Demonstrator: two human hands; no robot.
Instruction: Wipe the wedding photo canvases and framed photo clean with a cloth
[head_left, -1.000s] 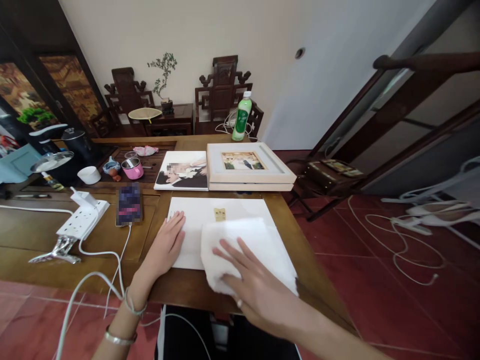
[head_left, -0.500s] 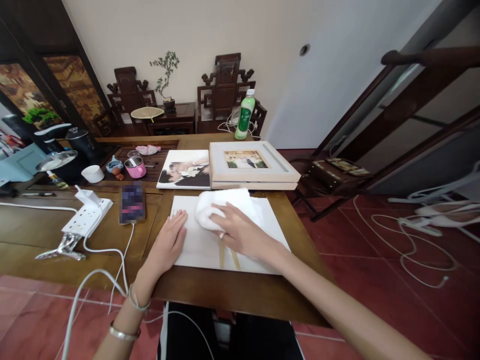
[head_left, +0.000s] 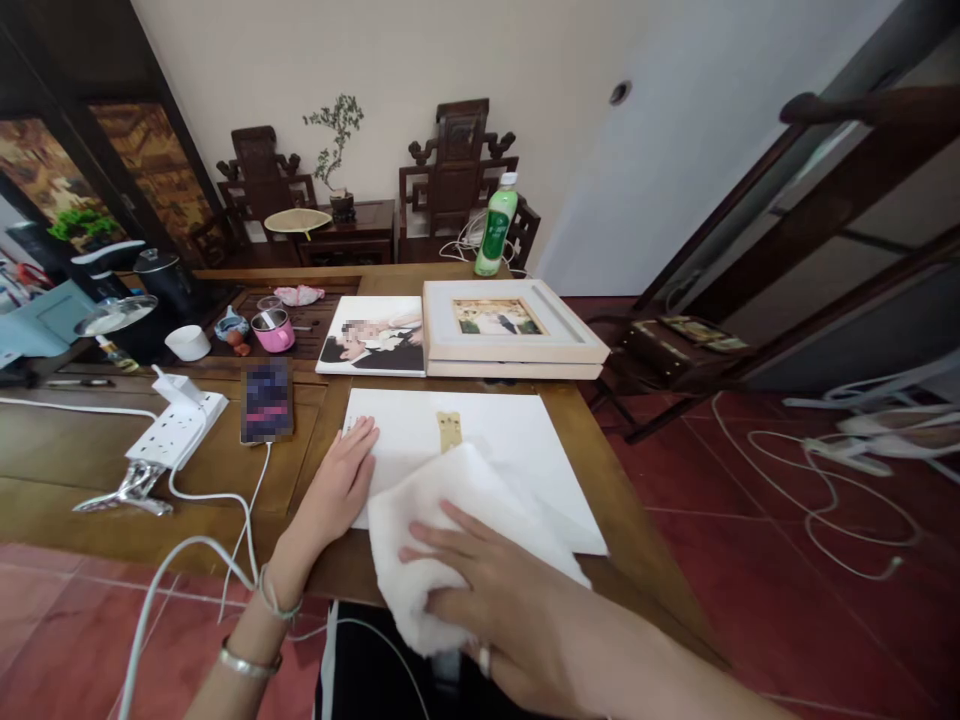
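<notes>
A white flat panel [head_left: 555,480] lies near the table's front edge, with a tan fitting [head_left: 449,428] in its upper middle, partly covered by cloth. My left hand [head_left: 346,478] rests on the panel's left side, fingers stretched out and holding nothing. Under my right hand [head_left: 487,580] is a white towel [head_left: 420,505], gripped with the fingers pressed into it. The towel spreads over the panel's lower middle and hangs past its front edge. Beyond the panel are a photo print [head_left: 371,345] and a framed picture [head_left: 517,345] on a stacked frame.
To the left lie a phone [head_left: 267,400], a white power strip [head_left: 176,430] and trailing cables. A pink cup [head_left: 273,330] and a white cup [head_left: 187,343] stand farther back. A green bottle [head_left: 496,225] is at the table's far edge.
My right hand has drawn the towel toward me, from the panel's upper middle to its front edge. The tan fitting's top now shows. My left hand stays in place.
</notes>
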